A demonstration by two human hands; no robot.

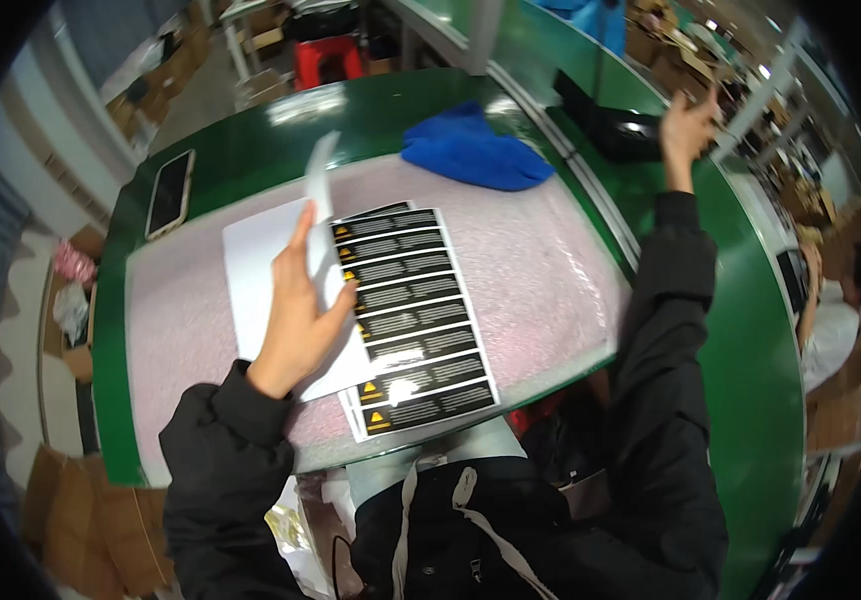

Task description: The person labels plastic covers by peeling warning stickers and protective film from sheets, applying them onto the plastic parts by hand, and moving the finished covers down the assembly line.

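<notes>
My left hand (298, 318) lies on white sheets (258, 270), thumb and fingers stretched apart. A narrow white piece of paper (322, 168) curls upward just beyond its fingertips. Beside the thumb, and partly under the white paper, is a sheet of black labels (415, 310) with yellow warning triangles. Far to the right, my right hand (688, 128) is raised with its fingers spread and nothing visible in them. A glossy black object (625, 135) is next to it on the green surface; its kind cannot be made out.
A bubble-wrap mat (540, 270) covers much of the green table (115, 400). On it lies a blue cloth (475, 150); a phone (170, 193) rests at the left. A metal rail (590, 190) borders the green strip at right. A red stool (328, 62) stands beyond; another person (830, 330) is at right.
</notes>
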